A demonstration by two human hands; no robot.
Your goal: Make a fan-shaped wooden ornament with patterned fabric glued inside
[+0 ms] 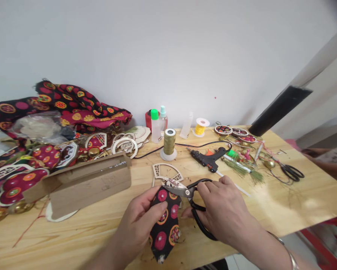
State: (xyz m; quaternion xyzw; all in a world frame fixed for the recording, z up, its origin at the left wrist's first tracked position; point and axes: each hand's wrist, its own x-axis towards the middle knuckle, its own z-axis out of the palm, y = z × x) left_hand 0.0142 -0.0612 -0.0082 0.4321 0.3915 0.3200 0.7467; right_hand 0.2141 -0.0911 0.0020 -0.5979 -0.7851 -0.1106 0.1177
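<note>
My left hand pinches a piece of black fabric printed with magenta and orange round motifs. Around the black handles of a pair of scissors my right hand is closed. The scissors' blades lie across the top edge of the fabric, pointing left; whether they are cutting through it I cannot tell. Just behind the blades, a pale wooden fan-shaped frame with cut-out patterns lies on the wooden table.
At left are a cardboard box, several decorated ornaments and bunched patterned fabric. A glue gun, a gold thread spool, a yellow spool and bottles stand behind my hands. Second scissors and a black roll are at right.
</note>
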